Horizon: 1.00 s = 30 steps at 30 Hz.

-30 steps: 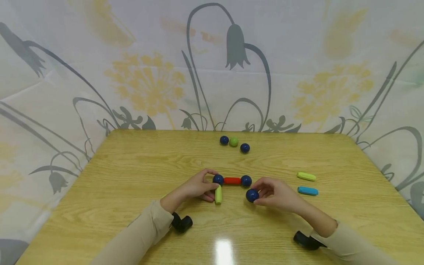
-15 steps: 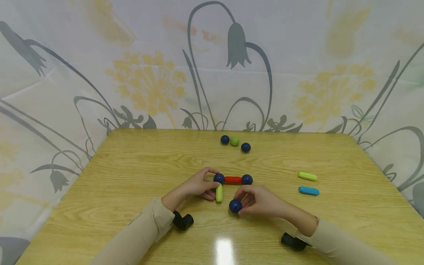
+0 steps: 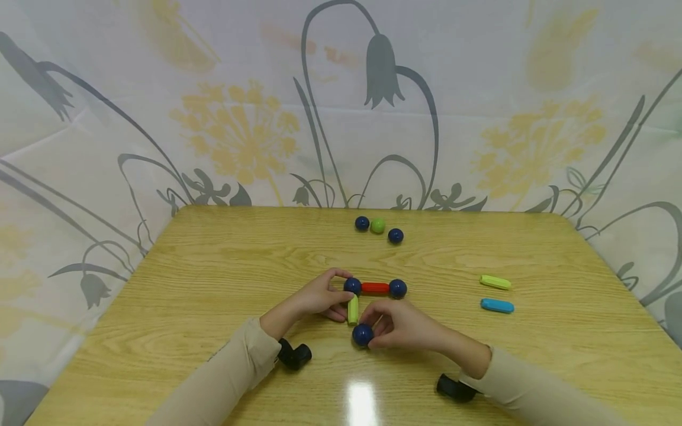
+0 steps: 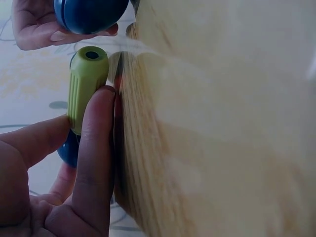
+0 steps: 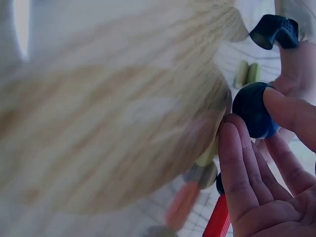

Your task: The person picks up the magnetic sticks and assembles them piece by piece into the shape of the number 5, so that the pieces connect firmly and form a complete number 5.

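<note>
Right hand (image 3: 402, 325): thumb and fingers curled in a pinch about a loose blue ball (image 3: 363, 335). A second ago this ball was near the right end of the red stick (image 3: 375, 287); it has since been carried leftward and toward the person, and now sits just beyond the near end of a yellow-green stick (image 3: 353, 310), a small gap between them. Whether the ball touches the surface (image 3: 240, 254) cannot be told.

Left hand (image 3: 319, 296): unchanged in position, its fingers closed on the yellow-green stick and on the corner ball (image 3: 352, 286) at that stick's far end. The red stick runs, as before, from the corner ball to the end ball (image 3: 397, 289). A blue stick (image 3: 497, 306), well apart at the right, has kept its place.
</note>
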Motion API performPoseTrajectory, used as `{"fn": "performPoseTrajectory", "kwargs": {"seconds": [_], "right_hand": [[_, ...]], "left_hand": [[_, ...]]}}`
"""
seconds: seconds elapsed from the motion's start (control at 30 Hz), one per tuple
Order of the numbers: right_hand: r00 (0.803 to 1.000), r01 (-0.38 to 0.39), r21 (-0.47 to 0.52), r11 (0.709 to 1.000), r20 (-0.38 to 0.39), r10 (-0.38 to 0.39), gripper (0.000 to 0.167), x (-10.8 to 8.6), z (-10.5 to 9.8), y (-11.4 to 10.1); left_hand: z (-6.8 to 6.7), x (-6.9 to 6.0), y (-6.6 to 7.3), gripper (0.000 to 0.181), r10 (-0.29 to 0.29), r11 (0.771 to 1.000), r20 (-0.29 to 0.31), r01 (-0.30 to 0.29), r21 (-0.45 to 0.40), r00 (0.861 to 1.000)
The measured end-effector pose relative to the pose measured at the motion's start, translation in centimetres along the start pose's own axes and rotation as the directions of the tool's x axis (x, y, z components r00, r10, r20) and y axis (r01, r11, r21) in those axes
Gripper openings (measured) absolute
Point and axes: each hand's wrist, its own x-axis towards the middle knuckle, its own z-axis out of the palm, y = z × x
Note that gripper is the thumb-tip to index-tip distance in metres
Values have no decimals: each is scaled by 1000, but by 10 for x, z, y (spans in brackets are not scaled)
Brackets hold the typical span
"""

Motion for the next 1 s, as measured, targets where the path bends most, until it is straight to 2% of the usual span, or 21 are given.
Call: {"fn": "performPoseTrajectory", "kwargs": {"seconds": [0.27,0.47,1.0], "right_hand": [[1000,-10,16,1000,2,10,27,1,0,-1],[999,-29,-10,1000,-20,29,25,-3,-4,-2],[989,-72,-65,995,-134,63,25,-31,-32,8]], "left_hand": [[0,1,0,44,9,1000,8,-9,-15,1000],[0,0,0,44,3,1000,-1,-3,-19,1000],[-1,0,0,45,9,1000,18,-8,-19,1000]]}}
